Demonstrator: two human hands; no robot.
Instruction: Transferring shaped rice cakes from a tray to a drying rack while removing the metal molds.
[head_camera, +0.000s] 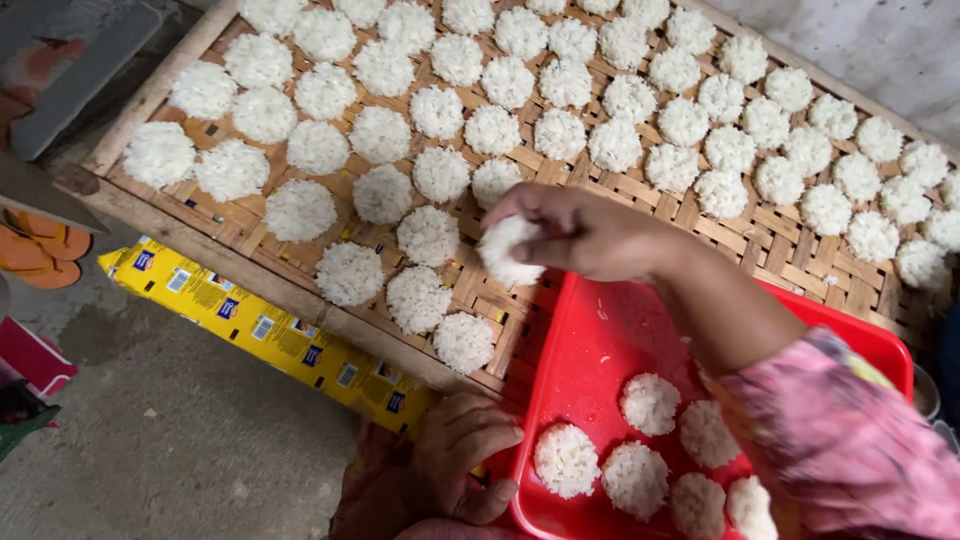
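My right hand (580, 232) pinches a round white rice cake (507, 250) in its fingertips, over the woven bamboo drying tray (760, 245) at twelve o'clock. My left hand (455, 465), fingers curled, grips the red plastic tray's (590, 350) rim at seven o'clock.

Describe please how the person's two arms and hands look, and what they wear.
Both hands are bare: no gloves, no rings or watch that I can see. The right hand comes from a loose pink patterned sleeve, forearm uncovered. The left hand shows no sleeve.
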